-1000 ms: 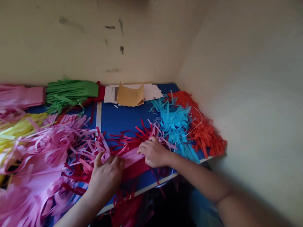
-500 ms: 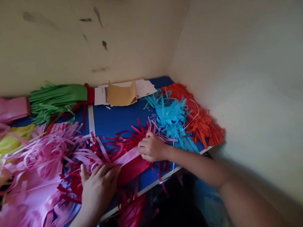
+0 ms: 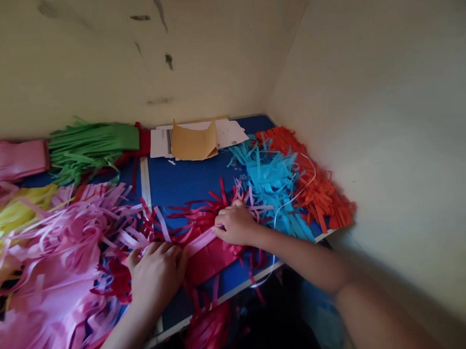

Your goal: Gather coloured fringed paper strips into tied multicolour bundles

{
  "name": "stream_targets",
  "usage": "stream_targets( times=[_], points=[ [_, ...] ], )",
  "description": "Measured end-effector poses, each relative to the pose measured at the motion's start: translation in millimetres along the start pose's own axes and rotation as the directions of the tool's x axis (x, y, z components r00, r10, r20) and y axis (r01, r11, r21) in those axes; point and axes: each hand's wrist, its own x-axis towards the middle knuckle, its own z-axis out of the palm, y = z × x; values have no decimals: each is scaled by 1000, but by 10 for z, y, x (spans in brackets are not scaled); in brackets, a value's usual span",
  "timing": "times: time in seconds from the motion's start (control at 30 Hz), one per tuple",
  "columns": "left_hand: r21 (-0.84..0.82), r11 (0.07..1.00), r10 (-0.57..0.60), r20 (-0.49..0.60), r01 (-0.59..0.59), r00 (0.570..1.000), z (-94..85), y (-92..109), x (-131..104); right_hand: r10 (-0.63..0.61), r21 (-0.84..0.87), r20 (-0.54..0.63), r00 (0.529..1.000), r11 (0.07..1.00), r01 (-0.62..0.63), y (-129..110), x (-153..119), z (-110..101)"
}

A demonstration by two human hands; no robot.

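1. The ends of the pink strip (image 3: 202, 240) are covered by the left hand (image 3: 158, 271) and right hand (image 3: 237, 224).
2. The yellow fringe (image 3: 22, 210) is cut off at the left edge.
3. Print on the white papers (image 3: 230, 133) is too small to be read.

"Where could something pass over the bench (image 3: 179, 181)?"
"Across the bare blue patch, between the papers (image 3: 231, 134) at the back edge and the red fringe (image 3: 204, 219) nearer the front."
"And rightward?"
"Blue fringe (image 3: 271, 175), then orange fringe (image 3: 325, 196), blocks that end. White string (image 3: 291, 199) crosses the front edge."
"Leftward?"
"Pink fringe (image 3: 60, 272) and yellow fringe (image 3: 22, 210). In front, the left hand (image 3: 156, 274) and right hand (image 3: 234, 223) bar the way."
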Motion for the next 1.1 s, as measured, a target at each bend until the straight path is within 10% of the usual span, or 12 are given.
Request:
stream_targets(
  times=[0.23, 0.37, 0.6, 0.87, 1.1],
  points=[
    [12, 1000, -24, 39, 24, 999, 32, -21, 13, 14, -7, 17, 1000, 1000, -14, 34, -2, 24],
    [52, 998, 44, -175, -35, 984, 55, -1, -33, 46, -62, -134, 990, 997, -55, 49, -69, -110],
    [13, 957, 279, -317, -290, 906, -77, 131, 44, -548, -311, -86, 832, 808, 500, -77, -144, -51],
    [49, 971, 234, -372, -233, 898, -21, 211, 74, -413, -215, -128, 902, 899, 381, -65, -30, -16],
    [61, 954, 297, -366, -295, 882, 86, 52, -117, -486, -301, -157, 860, 853, 427, -37, -220, 41]
  ],
)
